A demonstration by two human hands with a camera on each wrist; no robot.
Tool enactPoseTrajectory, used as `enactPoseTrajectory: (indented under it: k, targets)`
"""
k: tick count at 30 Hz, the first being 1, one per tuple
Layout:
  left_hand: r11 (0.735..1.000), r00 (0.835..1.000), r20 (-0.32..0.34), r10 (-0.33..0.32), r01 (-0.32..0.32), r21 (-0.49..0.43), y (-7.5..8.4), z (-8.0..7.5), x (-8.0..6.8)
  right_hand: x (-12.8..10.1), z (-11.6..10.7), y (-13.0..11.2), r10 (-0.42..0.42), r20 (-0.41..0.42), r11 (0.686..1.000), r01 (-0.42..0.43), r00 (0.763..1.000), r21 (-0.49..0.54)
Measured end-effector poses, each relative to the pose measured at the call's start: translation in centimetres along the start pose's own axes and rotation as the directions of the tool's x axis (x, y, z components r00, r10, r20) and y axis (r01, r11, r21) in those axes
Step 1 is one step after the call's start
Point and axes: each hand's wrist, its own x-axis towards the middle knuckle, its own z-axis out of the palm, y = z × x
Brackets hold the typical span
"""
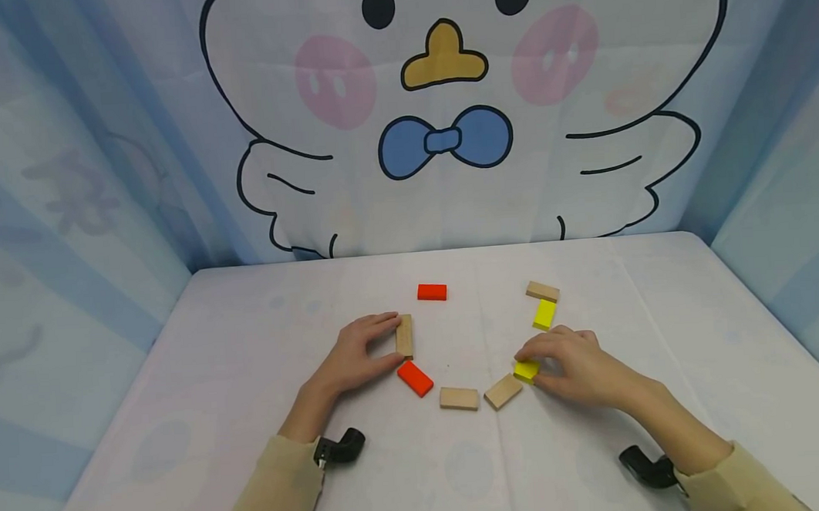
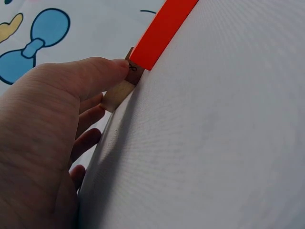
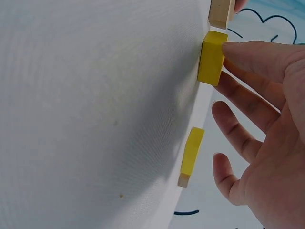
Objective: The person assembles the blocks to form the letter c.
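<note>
On the table, several small wooden blocks form a rough curve. My left hand [image 1: 357, 356] grips a plain wood block [image 1: 404, 337] lengthwise, its thumb at the near end and its fingertips at the far end. Just nearer lies a red block [image 1: 415, 379], which also shows large in the left wrist view. My right hand [image 1: 582, 366] pinches a yellow block [image 3: 212, 58] between thumb and fingers, its other fingers spread loosely. Beside that block is a plain wood block [image 1: 503, 392], and another plain block [image 1: 459, 399] lies left of it.
Beyond my right hand, a second yellow block [image 1: 544, 314] lies against a plain wood block [image 1: 543, 291]. Another red block [image 1: 432, 292] is toward the back of the white table [image 1: 259, 310]. A curtain with a cartoon bird hangs behind.
</note>
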Motion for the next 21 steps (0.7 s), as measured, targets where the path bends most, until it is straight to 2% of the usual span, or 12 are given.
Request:
enactPoseTrajectory:
  k: [9, 14, 21]
  targets:
    - [1.000, 1.000, -0.003, 0.011, -0.011, -0.017, 0.04, -0.09, -0.11, 0.03, -0.05, -0.05, 0.006, 0.001, 1.000, -0.006, 1.000, 0.015]
    - [1.000, 1.000, -0.006, 0.020, -0.020, 0.003, -0.13, 0.00, -0.11, -0.01, -0.24, -0.11, -0.013, -0.006, 1.000, 0.013, 1.000, 0.018]
    - [0.999, 0.999, -0.008, 0.033, -0.033, -0.001, -0.28, 0.04, -0.04, -0.10, -0.78, 0.33, 0.000, -0.034, 0.999, 0.001, 0.999, 0.033]
